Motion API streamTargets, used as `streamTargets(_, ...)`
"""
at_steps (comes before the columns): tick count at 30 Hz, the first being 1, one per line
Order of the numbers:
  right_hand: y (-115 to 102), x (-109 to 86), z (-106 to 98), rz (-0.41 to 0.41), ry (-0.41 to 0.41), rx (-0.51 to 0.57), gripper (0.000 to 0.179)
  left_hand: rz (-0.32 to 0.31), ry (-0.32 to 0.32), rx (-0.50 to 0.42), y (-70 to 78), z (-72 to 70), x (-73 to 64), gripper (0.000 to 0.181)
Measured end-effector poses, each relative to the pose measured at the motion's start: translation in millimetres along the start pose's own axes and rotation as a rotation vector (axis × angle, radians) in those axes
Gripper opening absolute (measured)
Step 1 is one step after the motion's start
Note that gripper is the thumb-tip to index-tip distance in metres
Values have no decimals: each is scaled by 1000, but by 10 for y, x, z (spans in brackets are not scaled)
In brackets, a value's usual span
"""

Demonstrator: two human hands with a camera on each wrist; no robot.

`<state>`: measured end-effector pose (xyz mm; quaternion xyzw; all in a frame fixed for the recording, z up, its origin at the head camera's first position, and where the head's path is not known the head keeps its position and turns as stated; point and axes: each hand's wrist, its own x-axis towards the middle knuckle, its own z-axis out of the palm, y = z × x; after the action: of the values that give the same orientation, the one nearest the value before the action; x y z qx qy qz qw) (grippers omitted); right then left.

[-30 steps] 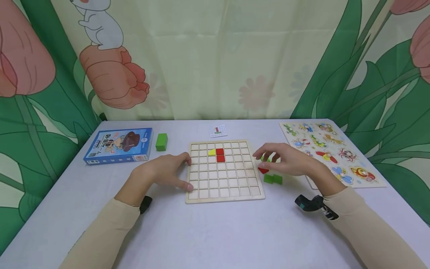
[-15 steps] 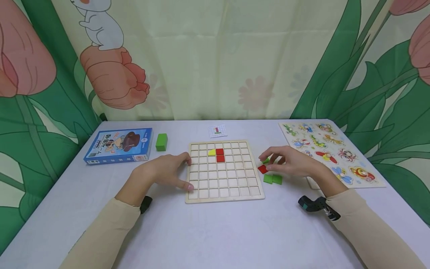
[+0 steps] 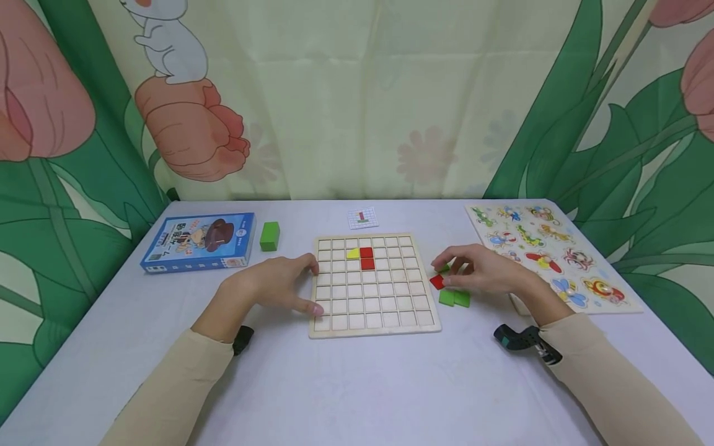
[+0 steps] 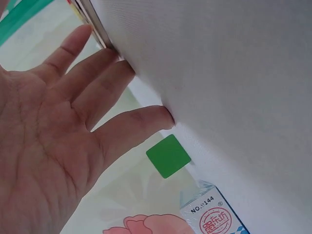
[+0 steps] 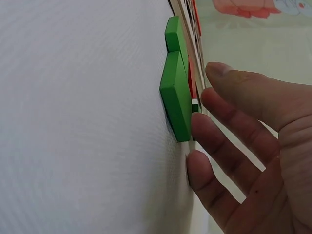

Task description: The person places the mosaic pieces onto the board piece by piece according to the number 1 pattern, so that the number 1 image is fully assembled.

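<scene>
A wooden grid board [image 3: 370, 334] lies mid-table, bearing two red tiles [image 3: 367, 264] and a yellow piece [image 3: 352, 253] in its upper cells. My left hand [image 3: 273, 282] rests spread along the board's left edge, thumb at the lower corner; its fingers look fairly straight in the left wrist view. Right of the board, my right hand [image 3: 482, 269] hovers with bent, parted fingers over loose tiles. A red tile [image 3: 437, 282] lies by its thumb tip, and a green tile [image 3: 444, 269] is partly hidden under its fingers. Two green tiles [image 5: 176, 92] lie just nearer.
A small grid card [image 3: 363, 218] with a coloured pattern lies behind the board. To the left stand a green block [image 3: 270, 236] and a blue box [image 3: 198, 241]. An insect picture board [image 3: 549, 254] lies at the right, partly under the right forearm.
My right hand has drawn slightly right, away from the board's edge, uncovering more of the red tile. The left hand stays in place.
</scene>
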<state>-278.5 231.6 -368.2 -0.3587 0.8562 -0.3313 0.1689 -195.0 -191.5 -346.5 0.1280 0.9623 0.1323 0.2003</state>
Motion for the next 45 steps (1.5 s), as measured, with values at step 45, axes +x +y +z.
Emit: streamTargets(45, 67, -230, -57, -2, 31, 89, 28, -12, 1, 20, 50, -22, 0, 85)
